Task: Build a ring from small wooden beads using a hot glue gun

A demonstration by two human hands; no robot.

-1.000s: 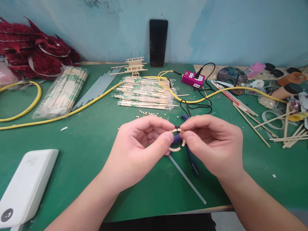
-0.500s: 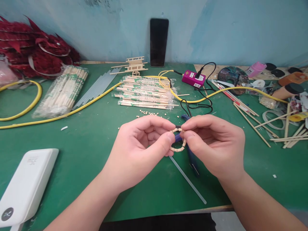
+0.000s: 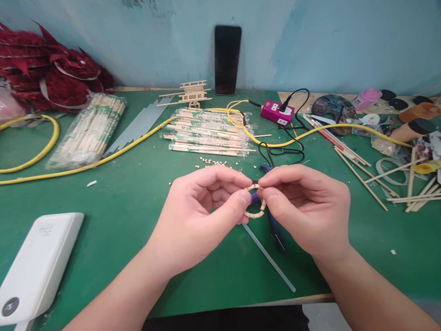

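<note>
A small ring made of short wooden pieces [image 3: 255,214] is pinched between both hands above the green table. My left hand [image 3: 203,211] grips its left side with thumb and forefinger, and my right hand [image 3: 306,207] grips the right side the same way. The fingertips hide parts of the ring. Beneath the hands lies a dark blue hot glue gun [image 3: 274,227], mostly covered by my right hand. A translucent glue stick [image 3: 270,259] slants out below it towards the table's front edge. Several cut wooden bits [image 3: 213,162] are scattered just beyond my left hand.
A white power bank [image 3: 41,266] rests at the left. Wrapped chopsticks [image 3: 210,131] and a small wooden cart model [image 3: 193,93] lie behind the hands. A phone [image 3: 228,59] leans on the wall. A yellow cable [image 3: 138,144] crosses to a purple socket [image 3: 277,113]. Loose sticks [image 3: 413,195] lie right.
Both hands stay almost in place, still holding the ring. The pieces at its top have shifted slightly, and the gap between them looks smaller.
</note>
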